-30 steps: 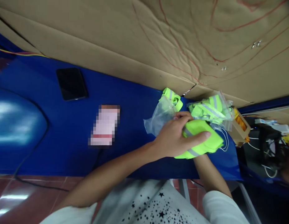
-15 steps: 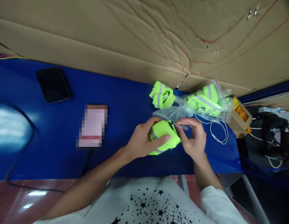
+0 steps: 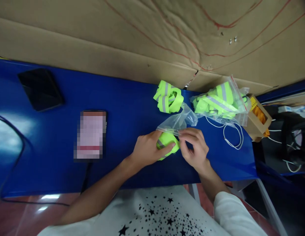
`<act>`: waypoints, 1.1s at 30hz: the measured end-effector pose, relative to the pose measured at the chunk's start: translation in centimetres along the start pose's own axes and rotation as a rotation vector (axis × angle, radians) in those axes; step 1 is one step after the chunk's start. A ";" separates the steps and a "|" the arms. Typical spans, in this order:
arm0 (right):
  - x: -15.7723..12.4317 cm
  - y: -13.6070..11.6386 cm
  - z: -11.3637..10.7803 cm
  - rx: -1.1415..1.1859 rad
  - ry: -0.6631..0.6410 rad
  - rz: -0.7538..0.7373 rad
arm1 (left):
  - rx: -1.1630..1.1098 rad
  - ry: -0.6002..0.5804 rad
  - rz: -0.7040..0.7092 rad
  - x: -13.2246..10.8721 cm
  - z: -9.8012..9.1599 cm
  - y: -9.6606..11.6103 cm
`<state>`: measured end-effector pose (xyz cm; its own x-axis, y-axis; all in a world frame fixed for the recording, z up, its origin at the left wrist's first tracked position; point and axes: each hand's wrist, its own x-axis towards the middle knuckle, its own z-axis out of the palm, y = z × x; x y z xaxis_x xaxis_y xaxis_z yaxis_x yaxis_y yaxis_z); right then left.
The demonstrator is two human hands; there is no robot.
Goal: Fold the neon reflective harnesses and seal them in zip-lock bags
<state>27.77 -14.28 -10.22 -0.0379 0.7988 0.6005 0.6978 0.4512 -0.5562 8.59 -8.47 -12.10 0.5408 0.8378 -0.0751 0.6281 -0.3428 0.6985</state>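
Both hands are gripping.
Left hand [image 3: 145, 151] fingers are curling shut around green vest [image 3: 167, 140]; right hand [image 3: 194, 150] fingers are pinching clear bag [image 3: 178, 120] edge beside them.

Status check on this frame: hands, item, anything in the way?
Left hand gripping neon reflective bundle. Right hand pinching clear bag mouth at the bundle. Loose reflective strap behind, apart from hands.

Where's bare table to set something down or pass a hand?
Bare blue table lies between the pink-screened device and the left hand, and along the cardboard from the black phone to the loose neon bands. Crowded at right: folded vest, right hand, clear bag, bagged vests, white cable, small box.
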 end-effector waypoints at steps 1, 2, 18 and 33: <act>0.0 0.0 0.1 -0.010 -0.019 -0.002 | -0.042 0.028 -0.022 0.0 -0.1 0.0; 0.0 -0.1 0.2 -0.007 -0.038 0.002 | -0.103 0.047 -0.045 0.1 -0.2 0.0; -0.5 -0.7 2.0 0.184 -0.010 0.344 | -0.205 0.401 -0.180 -0.3 -0.5 -0.2; -0.9 -0.3 2.7 -0.123 0.026 0.185 | -0.402 0.369 -0.122 0.5 -0.8 -1.6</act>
<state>25.66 -14.07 -12.13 0.1162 0.8522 0.5101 0.7731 0.2448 -0.5852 7.43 -7.16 -12.66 0.2005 0.9792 0.0315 0.3716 -0.1058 0.9223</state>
